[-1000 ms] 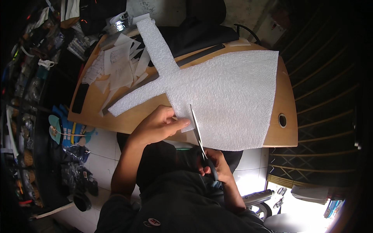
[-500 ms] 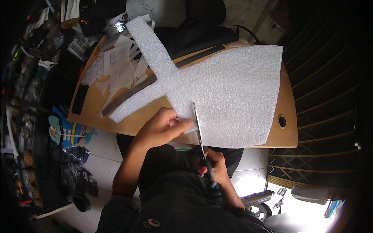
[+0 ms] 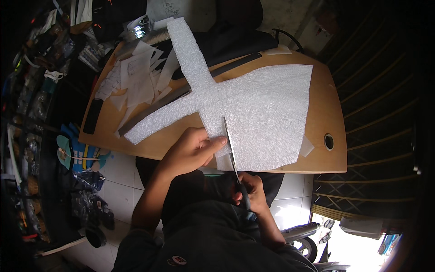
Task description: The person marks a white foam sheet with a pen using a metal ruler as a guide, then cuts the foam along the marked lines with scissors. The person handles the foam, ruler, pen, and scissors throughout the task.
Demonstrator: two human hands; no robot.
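A large white foam sheet point(image 3: 263, 109) with two long strips reaching left lies over the wooden table. My left hand point(image 3: 192, 152) pinches its near left edge between thumb and fingers. Just right of that thumb, long scissors point(image 3: 229, 147) point away from me with their blades at the sheet. My right hand point(image 3: 251, 190) is closed round the dark scissor handles, below the table's front edge. The blades look nearly together. A narrow flap of foam hangs between the blades and my left fingers.
The wooden table point(image 3: 333, 122) has a round cable hole point(image 3: 328, 141) at its right. Paper scraps point(image 3: 140, 68) are heaped at the far left. A dark metal ruler point(image 3: 156, 111) lies partly under the foam. Black fabric point(image 3: 226, 47) sits at the back.
The foam sheet has turned and shifted, its right edge drawn left and its upper strip swung right. A small white piece now shows by its lower right corner. Both hands stay nearly in place.
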